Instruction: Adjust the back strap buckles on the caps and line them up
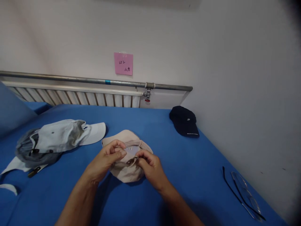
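A beige cap (128, 172) lies upside down on the blue sheet (141, 204), its brim pointing to the upper left and its inside showing. My left hand (105, 158) pinches the left part of its rear edge between thumb and fingers. On the right, my right hand (150, 166) is closed on the cap near the back strap and its small buckle, which the fingertips partly cover.
White and grey caps (58, 136) lie stacked at the left. A black cap (184, 121) rests by the right wall, with eyeglasses (246, 194) at the lower right. Behind the bed run a radiator (82, 97) and a metal pipe (89, 80); a pink note (123, 63) hangs above.
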`<state>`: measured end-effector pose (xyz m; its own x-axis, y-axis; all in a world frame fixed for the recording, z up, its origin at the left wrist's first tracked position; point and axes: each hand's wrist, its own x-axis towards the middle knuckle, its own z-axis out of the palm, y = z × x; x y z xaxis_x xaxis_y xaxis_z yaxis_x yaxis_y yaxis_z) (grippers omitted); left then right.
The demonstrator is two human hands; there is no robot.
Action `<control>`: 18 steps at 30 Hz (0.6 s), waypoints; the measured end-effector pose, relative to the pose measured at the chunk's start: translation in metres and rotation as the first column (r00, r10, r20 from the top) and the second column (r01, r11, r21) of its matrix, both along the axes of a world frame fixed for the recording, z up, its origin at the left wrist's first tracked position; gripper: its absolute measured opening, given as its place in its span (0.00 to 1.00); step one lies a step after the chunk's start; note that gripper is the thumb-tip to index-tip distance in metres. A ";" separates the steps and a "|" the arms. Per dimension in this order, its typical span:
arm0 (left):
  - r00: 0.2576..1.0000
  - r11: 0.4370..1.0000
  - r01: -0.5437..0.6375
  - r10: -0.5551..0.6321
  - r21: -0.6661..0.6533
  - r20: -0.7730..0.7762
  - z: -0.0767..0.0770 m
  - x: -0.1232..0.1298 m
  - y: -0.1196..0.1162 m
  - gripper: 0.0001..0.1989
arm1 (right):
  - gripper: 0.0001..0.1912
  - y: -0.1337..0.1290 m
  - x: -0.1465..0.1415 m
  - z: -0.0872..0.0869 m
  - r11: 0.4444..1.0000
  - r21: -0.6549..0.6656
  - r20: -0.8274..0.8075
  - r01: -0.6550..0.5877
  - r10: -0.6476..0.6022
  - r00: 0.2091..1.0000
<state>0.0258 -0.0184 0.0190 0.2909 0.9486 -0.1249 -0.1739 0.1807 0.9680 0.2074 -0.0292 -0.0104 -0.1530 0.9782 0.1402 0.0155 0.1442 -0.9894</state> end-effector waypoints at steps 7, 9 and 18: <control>0.999 0.998 0.034 -0.032 -0.052 0.024 -0.002 -0.002 0.002 0.20 | 0.06 -0.001 0.003 0.006 0.995 -0.067 -0.015 -0.069 0.068 0.998; 1.000 0.999 0.013 -0.014 -0.038 -0.013 -0.001 -0.001 0.002 0.19 | 0.07 -0.001 0.003 0.007 0.995 -0.068 -0.002 -0.076 0.076 0.997; 0.828 0.812 0.075 0.273 0.579 -0.490 0.000 0.000 -0.001 0.13 | 0.07 0.005 0.004 -0.002 0.994 -0.099 -0.063 0.037 -0.044 0.997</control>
<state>0.0261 -0.0194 0.0194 0.2428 0.9137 0.3258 0.4074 -0.4009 0.8206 0.2112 -0.0238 -0.0129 -0.1067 0.9929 0.0521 -0.0453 0.0475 -0.9978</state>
